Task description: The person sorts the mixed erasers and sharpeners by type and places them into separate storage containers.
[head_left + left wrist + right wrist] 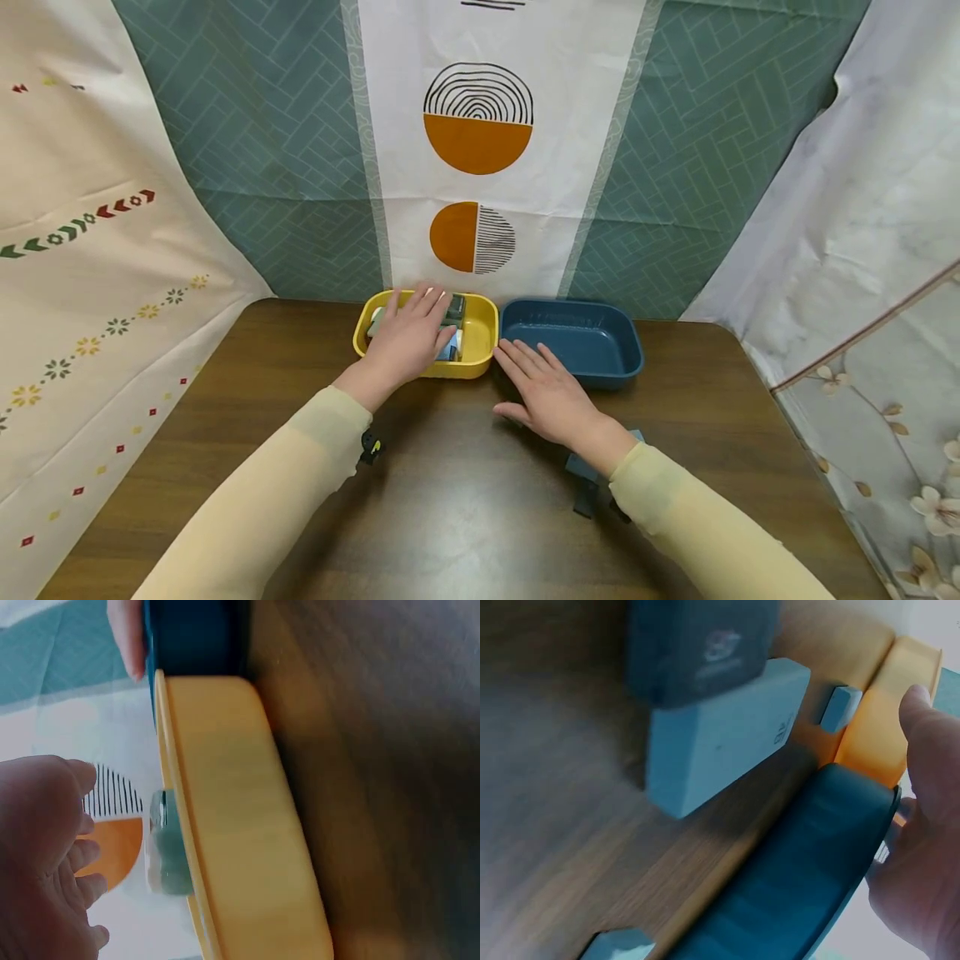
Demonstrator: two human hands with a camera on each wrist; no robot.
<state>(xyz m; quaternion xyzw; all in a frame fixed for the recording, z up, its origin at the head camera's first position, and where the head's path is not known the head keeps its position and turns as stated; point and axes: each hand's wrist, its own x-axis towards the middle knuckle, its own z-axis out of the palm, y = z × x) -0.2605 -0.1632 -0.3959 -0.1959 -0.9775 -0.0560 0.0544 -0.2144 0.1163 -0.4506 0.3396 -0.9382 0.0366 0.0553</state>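
Note:
My left hand (408, 337) is over the yellow container (482, 337), palm down with fingers straight. Partly hidden under it, a dark green item (455, 308) and a blue-and-white item (450, 347) lie in that container. A green item (172, 851) pokes above its rim in the left wrist view. Straight-fingered too, my right hand (546, 392) hovers by the near left corner of the dark blue container (600, 337). Neither hand grips anything. Under the right wrist sits a light blue-grey box (720, 742) with printing, a dark block (705, 649) beside it.
Both containers stand side by side at the table's back edge, before a hanging patterned cloth (480, 233). A small light block (841, 709) lies near them, and another block (619, 945) lies along the blue container's near side. Cloths hang at left and right.

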